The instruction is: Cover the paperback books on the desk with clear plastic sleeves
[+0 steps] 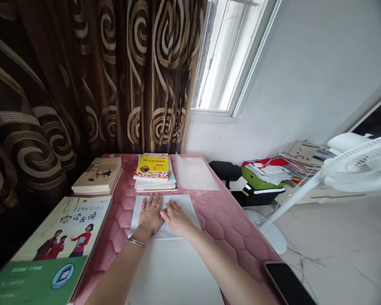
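My left hand (150,215), with a bracelet at its wrist, lies palm down on a pale book or sheet (189,207), fingers stretched forward and apart. Beside it my right hand (178,219) rests flat on the same surface, its thumb close to or touching the left hand. Some small print shows between and below the hands. From the near edge of that surface a large whitish sheet (174,271) spreads toward me, under my forearms. Whether the two are joined, I cannot tell.
A pink quilted tabletop (222,224) carries a yellow-covered book pile (154,165), clear plastic sheets (197,171), a brown book stack (98,173), large green-and-white books (51,254) and a phone (288,281). A white fan (305,195) stands right, near a bin of papers (260,178).
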`<state>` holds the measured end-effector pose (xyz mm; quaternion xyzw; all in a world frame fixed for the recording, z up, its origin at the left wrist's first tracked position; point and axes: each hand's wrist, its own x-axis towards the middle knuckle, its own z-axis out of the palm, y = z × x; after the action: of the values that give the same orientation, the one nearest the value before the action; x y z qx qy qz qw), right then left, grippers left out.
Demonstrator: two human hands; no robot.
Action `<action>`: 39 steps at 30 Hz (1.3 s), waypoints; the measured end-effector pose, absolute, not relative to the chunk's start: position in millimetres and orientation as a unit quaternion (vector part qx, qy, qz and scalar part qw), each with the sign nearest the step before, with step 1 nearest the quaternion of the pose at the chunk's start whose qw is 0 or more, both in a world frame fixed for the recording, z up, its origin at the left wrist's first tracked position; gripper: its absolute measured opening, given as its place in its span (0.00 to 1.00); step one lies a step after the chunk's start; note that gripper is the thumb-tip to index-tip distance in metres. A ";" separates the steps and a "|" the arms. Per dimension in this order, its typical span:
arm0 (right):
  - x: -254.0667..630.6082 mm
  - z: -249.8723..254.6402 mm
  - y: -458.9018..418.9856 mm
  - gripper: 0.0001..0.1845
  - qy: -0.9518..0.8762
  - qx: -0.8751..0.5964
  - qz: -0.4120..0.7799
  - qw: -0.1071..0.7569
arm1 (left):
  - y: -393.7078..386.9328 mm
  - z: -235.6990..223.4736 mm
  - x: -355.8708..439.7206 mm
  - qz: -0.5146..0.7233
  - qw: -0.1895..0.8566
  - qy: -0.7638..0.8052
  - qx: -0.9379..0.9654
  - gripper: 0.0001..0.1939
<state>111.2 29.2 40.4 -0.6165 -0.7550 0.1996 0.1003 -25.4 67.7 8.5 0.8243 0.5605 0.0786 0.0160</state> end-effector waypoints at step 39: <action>146.5 21.7 57.4 0.39 -0.682 -0.729 0.055 0.000 | -28.1 14.8 -43.0 0.086 -0.009 0.638 0.765 0.28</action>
<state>146.5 57.4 21.7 -0.7293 -0.6820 0.0552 -0.0002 -43.0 -28.1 14.8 0.7652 0.6380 0.0861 -0.0086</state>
